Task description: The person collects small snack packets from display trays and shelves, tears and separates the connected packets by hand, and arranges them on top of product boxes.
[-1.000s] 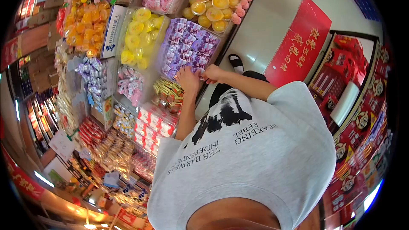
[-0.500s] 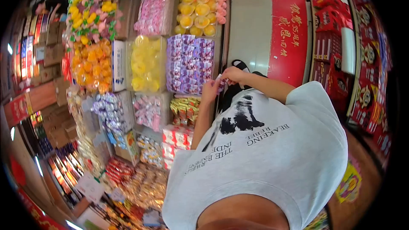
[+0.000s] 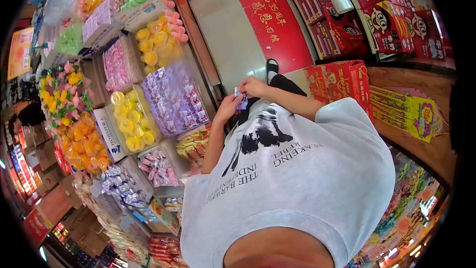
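Note:
In front of my shirt, both hands hold a small purple candy packet (image 3: 241, 101). My left hand (image 3: 227, 108) pinches it from the left side. My right hand (image 3: 254, 87) is closed on its upper edge, with the fingers close to those of the left. Left of my hands lies a bin of matching purple packets (image 3: 173, 100), set in rows. Yellow jelly cups (image 3: 133, 120) fill the bin beyond it. Nearer my left forearm are yellow-and-red wrapped sweets (image 3: 193, 144).
Bins of orange cups (image 3: 83, 141), pink packets (image 3: 119, 63) and silver-purple sweets (image 3: 124, 186) spread across the left. A red floor mat (image 3: 270, 17) lies ahead on the aisle floor. Red gift boxes (image 3: 342, 84) and shelves of red packages (image 3: 382, 25) stand right.
My view has turned to the right, so the bins sit further left and the red boxes at right show. The purple packet between my hands is now plainer to see.

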Demonstrator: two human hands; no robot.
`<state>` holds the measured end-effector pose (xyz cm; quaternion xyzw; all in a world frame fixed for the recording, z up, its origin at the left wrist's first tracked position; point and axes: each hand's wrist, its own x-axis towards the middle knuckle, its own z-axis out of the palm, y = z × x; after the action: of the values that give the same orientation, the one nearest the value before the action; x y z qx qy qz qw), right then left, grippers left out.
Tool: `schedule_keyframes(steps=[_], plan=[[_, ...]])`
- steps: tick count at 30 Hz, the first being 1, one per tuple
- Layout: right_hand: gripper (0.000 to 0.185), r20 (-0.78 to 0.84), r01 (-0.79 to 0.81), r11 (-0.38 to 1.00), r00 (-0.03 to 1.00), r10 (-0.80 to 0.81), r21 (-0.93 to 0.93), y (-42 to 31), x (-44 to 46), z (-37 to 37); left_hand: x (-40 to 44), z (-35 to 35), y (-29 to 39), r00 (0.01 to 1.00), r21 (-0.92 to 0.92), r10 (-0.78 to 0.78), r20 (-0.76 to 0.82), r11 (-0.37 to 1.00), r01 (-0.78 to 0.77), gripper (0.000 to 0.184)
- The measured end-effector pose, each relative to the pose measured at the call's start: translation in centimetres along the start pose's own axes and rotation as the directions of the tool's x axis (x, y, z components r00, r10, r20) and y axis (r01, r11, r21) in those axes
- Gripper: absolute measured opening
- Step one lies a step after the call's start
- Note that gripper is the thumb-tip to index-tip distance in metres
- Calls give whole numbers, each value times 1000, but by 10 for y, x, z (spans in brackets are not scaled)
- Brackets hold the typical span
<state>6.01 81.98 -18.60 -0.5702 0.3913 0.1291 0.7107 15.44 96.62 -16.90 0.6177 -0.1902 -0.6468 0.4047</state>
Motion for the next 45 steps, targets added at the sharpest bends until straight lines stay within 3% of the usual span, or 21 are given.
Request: schedule_keyframes(steps=[3, 5, 6, 9, 15, 17, 19, 23, 26, 28, 33, 35, 39, 41, 45], plan=[[16, -69, 151, 987, 986, -154, -54, -19, -1, -12, 5, 6, 25, 997, -8, 57, -51, 998, -58, 27], [17, -65, 265, 962, 961, -269, -66, -30, 1, -30, 12, 14, 44, 975, -46, 74, -210, 995, -85, 29], [17, -53, 353, 931, 932, -359, -87, -33, 1, -43, 21, 17, 48, 973, -81, 92, -211, 991, -111, 28], [18, -154, 425, 902, 889, -431, -74, -63, -29, -90, 45, 46, 79, 955, -194, 184, -230, 953, -231, 26], [18, -455, 558, 817, 770, -447, 142, -81, -66, -196, 98, 120, 161, 954, -102, 268, -132, 954, -282, 25], [19, -546, 592, 787, 722, -424, 172, -71, -79, -226, 124, 141, 184, 936, 49, 342, -81, 940, -339, 29], [18, -659, 707, 686, 600, -454, 171, -59, -93, -258, 144, 164, 212, 923, 161, 382, 52, 909, -385, 32], [18, -824, 768, 615, 459, -331, 181, -37, -125, -312, 177, 222, 258, 903, 321, 342, 262, 851, -415, 33], [17, -884, 838, 482, 405, -235, 256, -26, -156, -342, 192, 274, 277, 867, 365, 328, 375, 808, -463, 33], [16, -849, 811, 366, 520, -92, 457, -18, -176, -356, 202, 304, 276, 851, 358, 341, 400, 796, -487, 31], [22, -876, 832, 309, 483, 7, 461, 11, -180, -379, 211, 352, 272, 828, 341, 331, 452, 794, -503, 28], [21, -886, 866, 201, 462, 33, 459, 24, -166, -383, 218, 352, 267, 856, 316, 215, 469, 865, -390, 29], [20, -868, 848, 183, 488, 97, 497, 18, -170, -384, 241, 344, 263, 840, 362, 166, 516, 846, -390, 29], [20, -860, 824, 246, 500, 104, 510, 18, -166, -387, 253, 336, 263, 850, 390, 110, 515, 853, -347, 30], [23, -910, 853, 316, 401, 111, 414, 10, -148, -403, 274, 337, 274, 806, 351, 124, 578, 854, -384, 29]])
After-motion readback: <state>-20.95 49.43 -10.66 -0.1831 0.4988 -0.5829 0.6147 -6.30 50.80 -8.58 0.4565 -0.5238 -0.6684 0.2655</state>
